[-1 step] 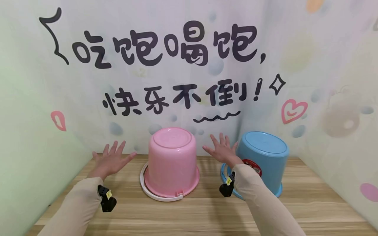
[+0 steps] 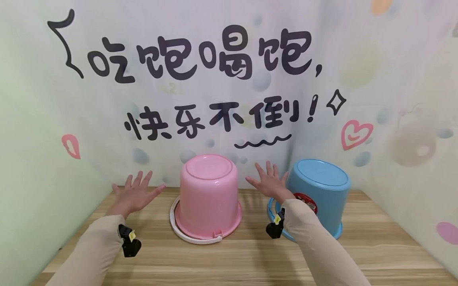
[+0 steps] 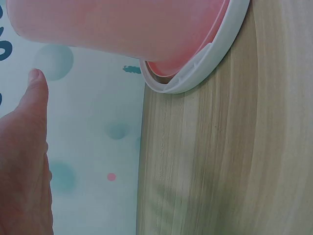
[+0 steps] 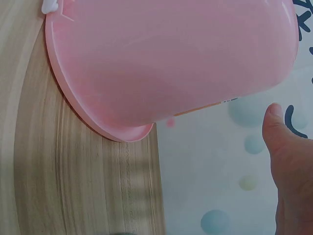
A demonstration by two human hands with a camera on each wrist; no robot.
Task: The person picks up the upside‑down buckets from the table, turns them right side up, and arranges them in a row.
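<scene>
A pink bucket (image 2: 209, 198) stands upside down on the wooden table, its white handle (image 2: 191, 239) lying round the rim. Further right is an upside-down blue bucket (image 2: 327, 198) with a red label (image 2: 305, 201), partly hidden behind the right forearm. My left hand (image 2: 133, 197) hovers to the left of the pink bucket, fingers spread and holding nothing. Between the two buckets my right hand (image 2: 270, 184) is raised, also with spread fingers and nothing in it. Both wrist views show the pink bucket (image 3: 112, 24) apart from the thumbs.
Behind the table (image 2: 236, 262) hangs a pale backdrop (image 2: 214, 91) with large dark lettering and coloured spots. A plain greenish wall (image 2: 32, 159) borders the left side. Each sleeve carries a small black wrist camera (image 2: 130, 241).
</scene>
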